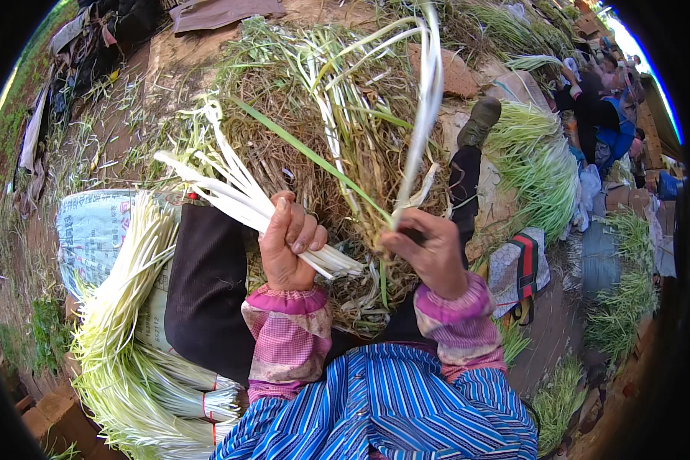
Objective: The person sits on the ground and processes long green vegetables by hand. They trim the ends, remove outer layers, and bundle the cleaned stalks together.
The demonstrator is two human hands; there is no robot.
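My left hand (292,244) is closed around a small bunch of white allium stalks (236,198), with their ends jutting out on both sides of the fist. Between the thumb and fingers of my right hand (428,247) is a long pale stalk (422,109), blurred and rising toward the top of the view. A green leaf (316,155) slants down to that same hand. Beneath both hands lies a heap of dry roots and trimmings (264,121), with uncleaned stalks (330,121) spread over it.
At my left, a large pile of pale stalks (109,339) rests partly on a printed sack (92,236); red ties hold some bundles (207,402). Stretched out ahead is a dark boot (479,122). More green stalks (537,167) and a co-worker (598,109) are at the right.
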